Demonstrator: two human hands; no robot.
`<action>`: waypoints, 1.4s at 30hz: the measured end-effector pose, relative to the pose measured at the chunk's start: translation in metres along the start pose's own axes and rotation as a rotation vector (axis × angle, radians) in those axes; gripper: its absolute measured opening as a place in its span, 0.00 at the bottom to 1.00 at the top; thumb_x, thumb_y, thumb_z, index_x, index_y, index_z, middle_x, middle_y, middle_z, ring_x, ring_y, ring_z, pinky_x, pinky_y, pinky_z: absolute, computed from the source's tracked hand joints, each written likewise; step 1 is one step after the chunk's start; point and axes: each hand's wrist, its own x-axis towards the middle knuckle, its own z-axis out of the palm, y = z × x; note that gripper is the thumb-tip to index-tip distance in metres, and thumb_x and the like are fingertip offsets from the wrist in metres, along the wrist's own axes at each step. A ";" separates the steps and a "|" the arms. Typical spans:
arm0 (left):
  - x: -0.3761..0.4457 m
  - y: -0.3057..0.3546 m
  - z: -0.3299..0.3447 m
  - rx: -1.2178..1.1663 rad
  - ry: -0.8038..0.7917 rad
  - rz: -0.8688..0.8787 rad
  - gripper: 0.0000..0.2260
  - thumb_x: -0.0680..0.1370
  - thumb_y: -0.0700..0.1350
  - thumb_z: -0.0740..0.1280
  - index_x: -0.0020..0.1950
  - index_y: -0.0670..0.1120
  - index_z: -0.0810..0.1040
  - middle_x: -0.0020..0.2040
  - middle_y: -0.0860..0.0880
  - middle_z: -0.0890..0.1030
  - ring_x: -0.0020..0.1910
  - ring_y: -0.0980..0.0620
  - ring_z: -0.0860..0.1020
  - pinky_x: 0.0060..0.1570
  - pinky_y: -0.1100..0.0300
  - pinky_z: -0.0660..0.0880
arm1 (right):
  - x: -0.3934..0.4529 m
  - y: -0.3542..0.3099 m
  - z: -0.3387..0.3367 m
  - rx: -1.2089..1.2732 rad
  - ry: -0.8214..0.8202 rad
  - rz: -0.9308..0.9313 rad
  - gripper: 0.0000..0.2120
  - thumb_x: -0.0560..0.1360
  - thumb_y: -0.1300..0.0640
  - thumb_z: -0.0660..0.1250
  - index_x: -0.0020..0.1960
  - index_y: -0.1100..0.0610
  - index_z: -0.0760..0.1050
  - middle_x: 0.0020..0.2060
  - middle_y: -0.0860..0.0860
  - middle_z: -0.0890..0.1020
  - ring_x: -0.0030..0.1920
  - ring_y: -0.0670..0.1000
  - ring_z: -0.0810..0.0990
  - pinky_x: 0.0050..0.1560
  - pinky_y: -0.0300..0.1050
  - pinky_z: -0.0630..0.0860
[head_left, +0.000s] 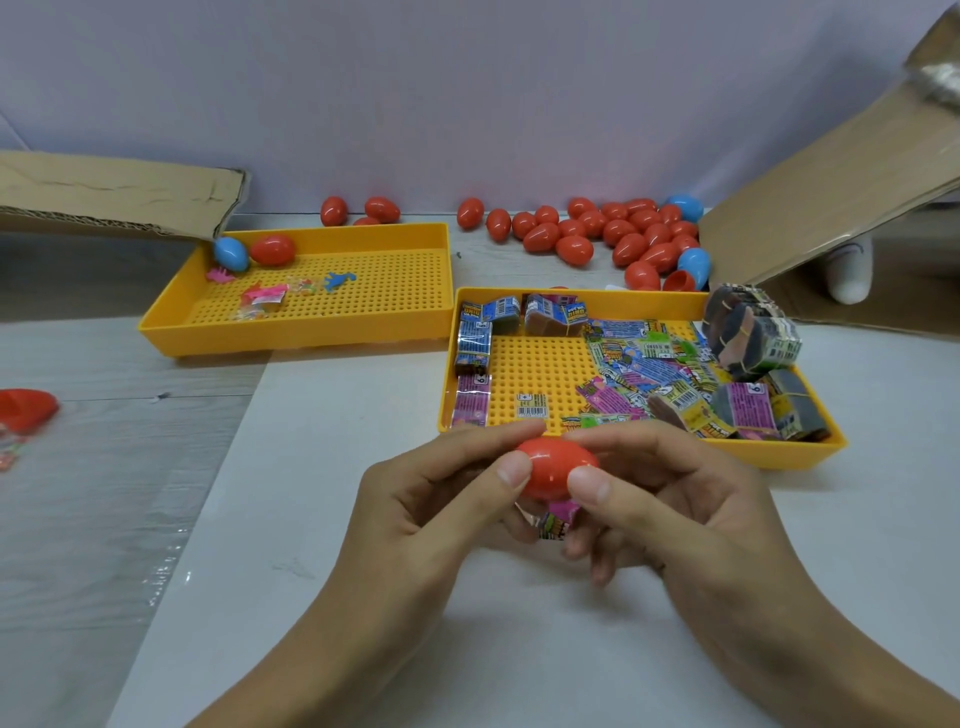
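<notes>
As both thumbs (514, 470) press its near face and forefingers curl over the top, the left hand (431, 514) and right hand (675, 509) pinch the red plastic egg (556, 467), just near of the right yellow tray (753, 453). It looks light, stiff and slippery, and is best gripped at its ends. A pink leaflet (558, 519) is tucked beneath, its print unreadable; a leaflet in the tray (532, 405) shows a barcode.

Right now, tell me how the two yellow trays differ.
The left tray holds two eggs and a few small toys; the right tray holds many printed leaflets and bundles. The left tray sits farther back, the right tray nearer. Both are yellow, shallow, with perforated floors.
</notes>
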 end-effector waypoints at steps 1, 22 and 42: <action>0.000 0.000 0.000 -0.001 0.008 0.018 0.14 0.72 0.49 0.70 0.57 0.52 0.86 0.48 0.43 0.84 0.38 0.47 0.82 0.44 0.58 0.78 | 0.000 0.000 0.000 -0.005 -0.004 -0.013 0.15 0.66 0.53 0.75 0.52 0.53 0.84 0.41 0.57 0.85 0.31 0.54 0.83 0.28 0.42 0.77; 0.003 0.002 -0.003 -0.008 0.177 0.013 0.17 0.67 0.52 0.75 0.55 0.53 0.86 0.42 0.43 0.86 0.37 0.48 0.84 0.40 0.59 0.81 | 0.006 -0.011 -0.028 -0.844 -0.083 -0.219 0.07 0.70 0.46 0.75 0.46 0.46 0.84 0.25 0.45 0.73 0.25 0.44 0.70 0.28 0.32 0.64; -0.002 0.004 0.003 0.118 0.051 0.111 0.11 0.75 0.47 0.65 0.51 0.47 0.86 0.56 0.48 0.82 0.38 0.44 0.83 0.39 0.57 0.80 | 0.002 -0.033 -0.015 -0.026 -0.144 0.430 0.18 0.63 0.45 0.75 0.28 0.55 0.71 0.23 0.47 0.56 0.23 0.47 0.52 0.22 0.34 0.54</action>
